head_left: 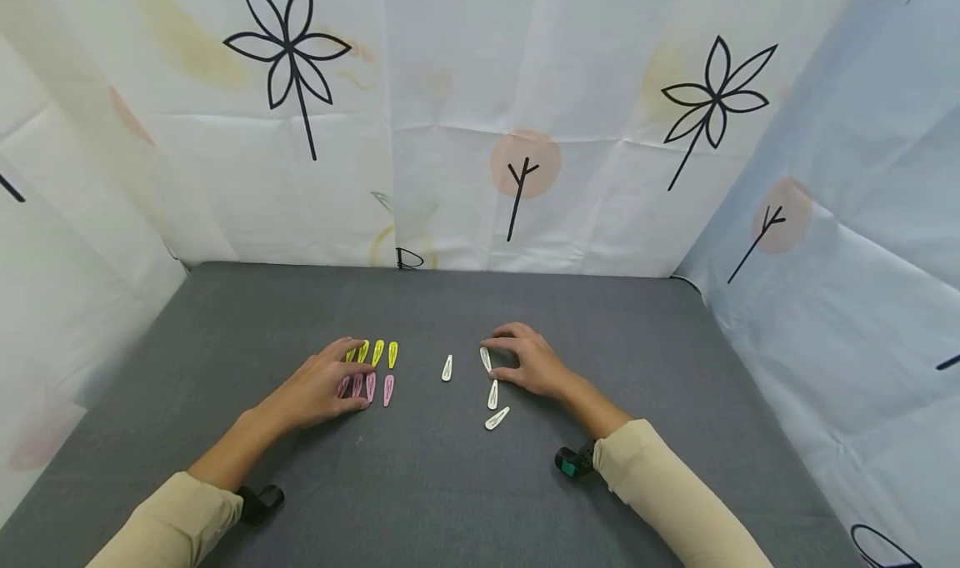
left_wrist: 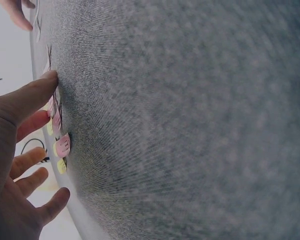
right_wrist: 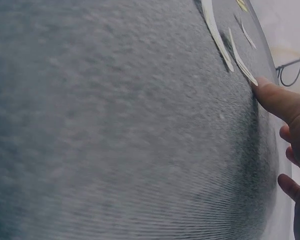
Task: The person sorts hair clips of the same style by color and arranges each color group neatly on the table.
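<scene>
While the left hand (head_left: pixel 318 389) was spread wide over the left-side yellow clips (head_left: pixel 393 355) and pink clips (head_left: pixel 388 390), the right hand (head_left: pixel 531 362) touched the farthest white clip (head_left: pixel 485 359), grip unclear; aligning seemed underway, likely calling next for gentle straightening.

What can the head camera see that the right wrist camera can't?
Only the head view shows the left hand, the pink snap hair clips and the beige sleeves.

Only the right wrist view shows white snap hair clips close up from the side, with their curved edges.

Both show the right hand, white clips, some yellow and the grey tabletop.
</scene>
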The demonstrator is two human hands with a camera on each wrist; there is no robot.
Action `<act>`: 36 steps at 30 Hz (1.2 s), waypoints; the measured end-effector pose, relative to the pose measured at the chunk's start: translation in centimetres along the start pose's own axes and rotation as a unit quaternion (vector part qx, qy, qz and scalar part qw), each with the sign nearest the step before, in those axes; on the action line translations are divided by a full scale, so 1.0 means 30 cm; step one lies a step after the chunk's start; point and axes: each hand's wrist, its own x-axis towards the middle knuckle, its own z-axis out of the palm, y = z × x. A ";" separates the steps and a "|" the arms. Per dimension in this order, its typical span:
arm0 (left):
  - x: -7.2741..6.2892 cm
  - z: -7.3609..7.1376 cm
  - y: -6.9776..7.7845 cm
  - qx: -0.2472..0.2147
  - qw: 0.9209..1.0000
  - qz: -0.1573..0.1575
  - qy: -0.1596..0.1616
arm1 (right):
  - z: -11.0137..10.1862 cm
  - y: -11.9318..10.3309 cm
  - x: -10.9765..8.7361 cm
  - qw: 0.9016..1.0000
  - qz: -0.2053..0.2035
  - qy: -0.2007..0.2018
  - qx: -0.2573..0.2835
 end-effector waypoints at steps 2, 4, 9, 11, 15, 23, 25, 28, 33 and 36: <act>0.000 0.001 0.000 -0.001 1.000 0.001 0.002 | -0.005 0.004 0.005 1.000 0.004 -0.013 0.006; -0.001 0.001 0.000 -0.003 1.000 0.003 0.004 | -0.009 0.007 0.009 1.000 0.006 -0.022 0.010; 0.002 0.003 0.004 -0.009 1.000 0.003 0.006 | -0.015 0.011 0.018 0.999 0.005 -0.031 0.013; 0.008 0.002 0.010 -0.013 1.000 0.007 0.014 | -0.016 0.012 0.021 0.999 0.000 -0.031 0.007; 0.040 0.006 0.037 -0.026 0.999 0.026 0.037 | -0.017 0.019 0.025 0.999 -0.004 -0.034 0.000; 0.152 0.036 0.115 -0.031 0.997 0.047 0.043 | -0.012 0.026 0.023 0.999 0.000 -0.031 0.009; 0.182 0.047 0.132 -0.028 0.998 0.050 0.037 | -0.010 0.028 0.022 0.999 0.003 -0.031 0.014; 0.223 0.066 0.152 -0.020 0.998 0.048 0.022 | -0.006 0.030 0.020 0.999 0.006 -0.029 0.015; 0.280 0.094 0.174 -0.021 0.999 0.035 -0.013 | -0.002 0.033 0.017 1.000 0.008 -0.024 0.011; 0.302 0.102 0.185 -0.025 0.999 0.032 -0.030 | -0.003 0.035 0.014 1.000 0.006 -0.022 0.014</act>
